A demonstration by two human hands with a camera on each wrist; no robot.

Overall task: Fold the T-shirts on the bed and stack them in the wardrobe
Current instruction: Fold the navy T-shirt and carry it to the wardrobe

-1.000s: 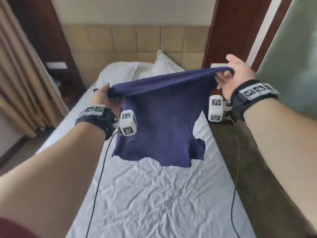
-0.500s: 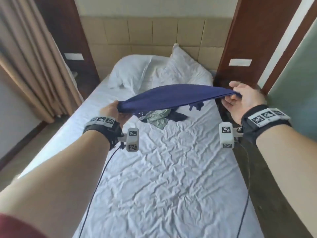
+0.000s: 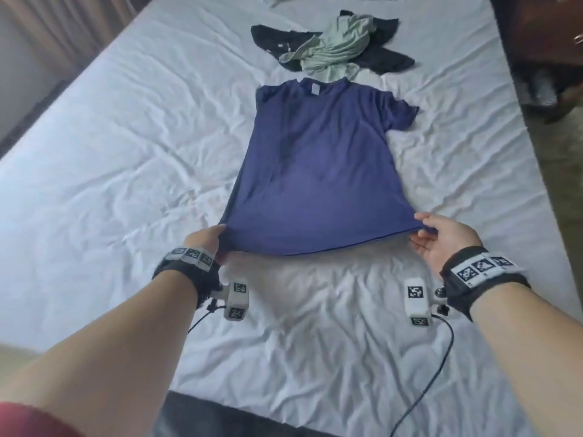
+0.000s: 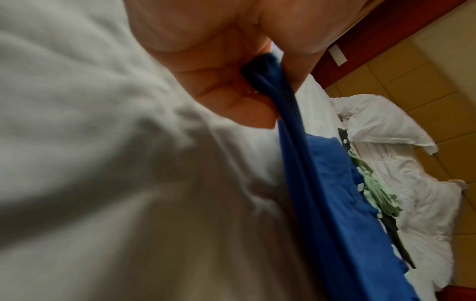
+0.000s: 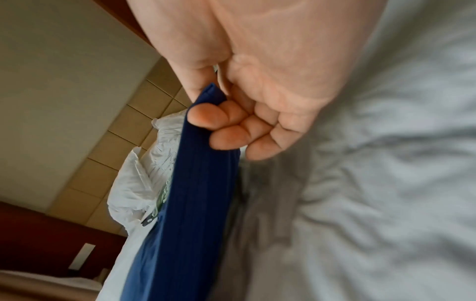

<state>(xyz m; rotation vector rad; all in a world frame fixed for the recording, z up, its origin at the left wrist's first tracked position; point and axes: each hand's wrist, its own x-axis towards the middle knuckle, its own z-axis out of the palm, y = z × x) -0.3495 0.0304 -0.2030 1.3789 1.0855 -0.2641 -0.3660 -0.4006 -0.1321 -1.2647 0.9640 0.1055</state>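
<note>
Shirt: Because it had to be folded, the blue T-shirt (image 3: 315, 171) lay spread on the bed (image 3: 110, 184), collar at the far end and hem at the near end, so that the whole shape was open to see.
Hem: it was a little above the sheet and cast a shadow under it; I judged that the person held it tight to pull out the creases.
Left hand: the left hand (image 3: 205, 239) pinched the left corner of the hem; in the left wrist view the cloth was bunched between the thumb and the curled fingers (image 4: 231, 110).
Right hand: the right hand (image 3: 441, 239) pinched the right corner, with the thumb on top and the fingers (image 5: 219, 120) curled below the cloth.
Sleeves: the right sleeve lay out to the side; the left one seemed tucked under, but I could not tell for sure.
Other shirts: a pale green T-shirt (image 3: 334, 48) lay crumpled on a black one (image 3: 381, 59), just beyond the collar, probably waiting for their turn.
Bed: the white sheet was much wrinkled; white pillows (image 4: 386, 122) lay at the head end.
Room: a panelled beige headboard wall (image 5: 108, 167), dark red-brown wood beside it, and a curtain (image 3: 63, 20) at the left of the bed.
Wardrobe: it did not show clearly in any view.
</note>
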